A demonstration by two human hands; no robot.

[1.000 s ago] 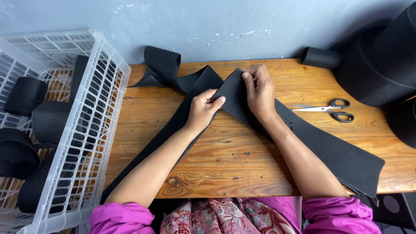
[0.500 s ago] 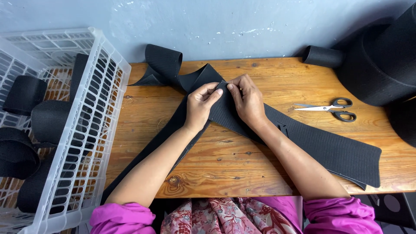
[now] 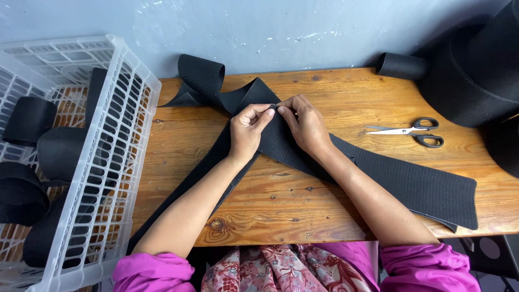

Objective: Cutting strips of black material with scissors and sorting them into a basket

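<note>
Since the frame half a second earlier: both hands drawn closer together and slightly toward the wall, fingertips now meeting at the top of the fold instead of lying spread over it. Left hand (image 3: pixel 247 130) closed in a pinch, thumb and forefinger nipped on the folded edge of the wide black ribbed elastic band (image 3: pixel 400 181). Right hand (image 3: pixel 305 125) likewise closed to a pinch on the same edge, fingertips touching those of the left, remaining fingers curled over the band. Grip placed at the fold peak, judged to keep the two layers aligned and the crease from slipping. Band located on the bare wooden plank table (image 3: pixel 303 216), folded into an inverted V at the table centre. Long axis of the right limb running diagonally from the fold toward the near right corner of the table, cut end pointing right and just overhanging the near edge. Left limb running diagonally toward the near left edge of the table and dropping below it. Further length looped upright at the far left of the table, against the grey wall (image 3: pixel 270 32). Black-handled steel scissors (image 3: pixel 413 132) lying flat on the table, right of the hands and well apart from them, blades pointing left toward the fold. White slotted plastic crate (image 3: pixel 116 162) standing just left of the table, holding rolled black elastic pieces (image 3: pixel 57 148). Large black elastic roll (image 3: pixel 470 81) at the far right corner of the table.
</note>
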